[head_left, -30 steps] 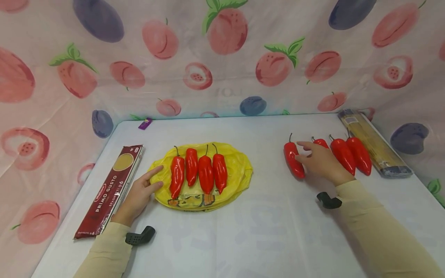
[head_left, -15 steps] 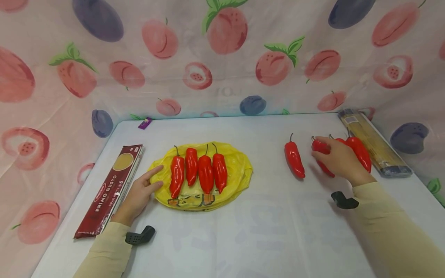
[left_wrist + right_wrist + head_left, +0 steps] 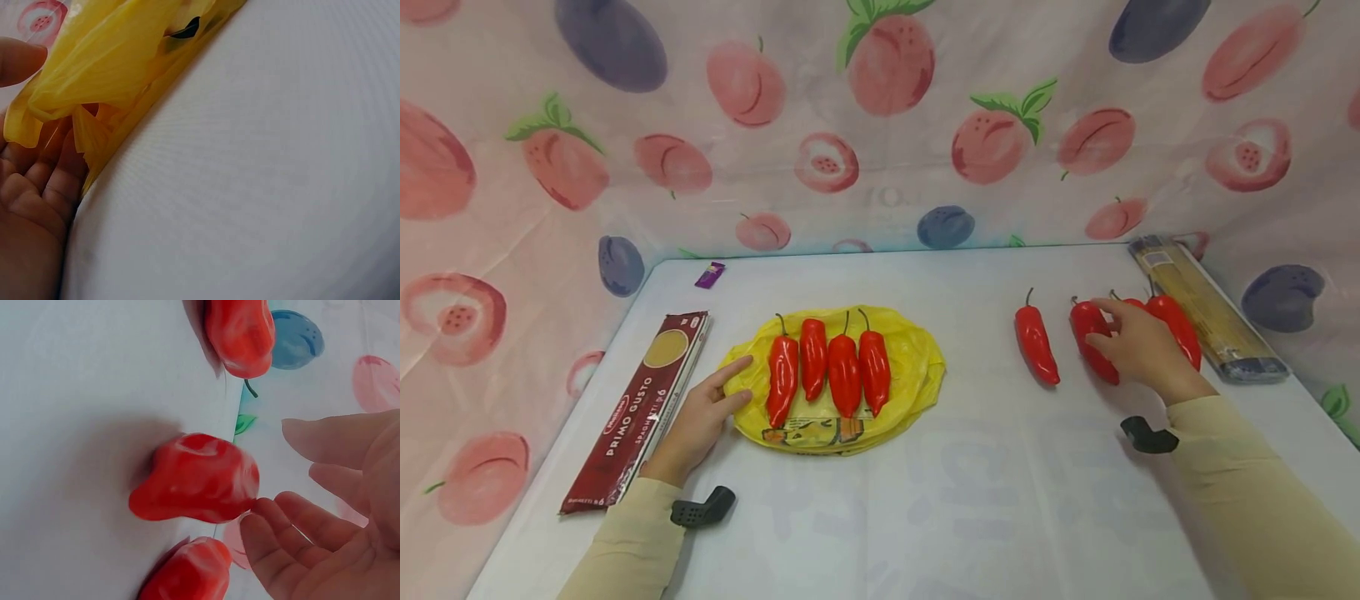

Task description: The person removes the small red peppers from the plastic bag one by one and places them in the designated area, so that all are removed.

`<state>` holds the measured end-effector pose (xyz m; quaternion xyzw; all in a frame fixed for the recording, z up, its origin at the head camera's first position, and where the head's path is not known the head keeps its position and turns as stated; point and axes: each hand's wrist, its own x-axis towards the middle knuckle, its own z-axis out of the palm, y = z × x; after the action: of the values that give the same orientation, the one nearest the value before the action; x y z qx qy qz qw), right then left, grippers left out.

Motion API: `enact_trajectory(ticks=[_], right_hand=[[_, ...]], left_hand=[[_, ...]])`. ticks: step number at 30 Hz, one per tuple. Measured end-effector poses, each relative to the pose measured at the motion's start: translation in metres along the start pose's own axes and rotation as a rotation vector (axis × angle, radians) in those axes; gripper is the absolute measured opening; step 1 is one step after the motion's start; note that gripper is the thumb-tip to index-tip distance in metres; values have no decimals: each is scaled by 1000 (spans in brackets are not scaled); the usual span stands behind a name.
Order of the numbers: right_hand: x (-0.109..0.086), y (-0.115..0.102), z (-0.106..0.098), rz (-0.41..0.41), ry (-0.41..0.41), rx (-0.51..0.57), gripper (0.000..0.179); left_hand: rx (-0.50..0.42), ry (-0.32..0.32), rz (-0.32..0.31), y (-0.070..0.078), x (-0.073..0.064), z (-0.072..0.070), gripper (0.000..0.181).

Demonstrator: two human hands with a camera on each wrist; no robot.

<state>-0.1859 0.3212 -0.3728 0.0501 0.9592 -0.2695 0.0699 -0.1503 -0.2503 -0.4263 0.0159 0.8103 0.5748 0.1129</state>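
Observation:
On the right of the table, a red pepper (image 3: 1093,340) lies beside my right hand (image 3: 1138,350), whose thumb and fingers are spread. In the right wrist view the fingertips are right at one end of that pepper (image 3: 200,478). My hand partly covers another pepper behind it. One more pepper (image 3: 1036,346) lies apart to the left, another (image 3: 1176,329) to the right. My left hand (image 3: 696,425) rests at the left edge of a crumpled yellow plastic bag (image 3: 917,367), fingers loosely extended; its fold hides some fingertips. Several red peppers (image 3: 844,375) lie in a row on the bag.
A dark red spaghetti pack (image 3: 632,417) lies left of my left hand. A clear pack of spaghetti (image 3: 1210,308) lies at the far right edge. A small purple packet (image 3: 710,275) sits at the back left. Fruit-patterned cloth (image 3: 880,150) hangs behind the table.
My right hand has moved right, from the leftmost loose pepper to over the second, then slightly off it. The small purple packet has shifted slightly forward. The left hand has stayed in place.

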Motion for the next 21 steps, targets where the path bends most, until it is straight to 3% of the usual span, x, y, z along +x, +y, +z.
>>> enact_trajectory(ticks=[21], right_hand=[[2, -2, 13, -1, -3, 28, 76]], left_hand=[[16, 8, -15, 1, 0, 1, 59]])
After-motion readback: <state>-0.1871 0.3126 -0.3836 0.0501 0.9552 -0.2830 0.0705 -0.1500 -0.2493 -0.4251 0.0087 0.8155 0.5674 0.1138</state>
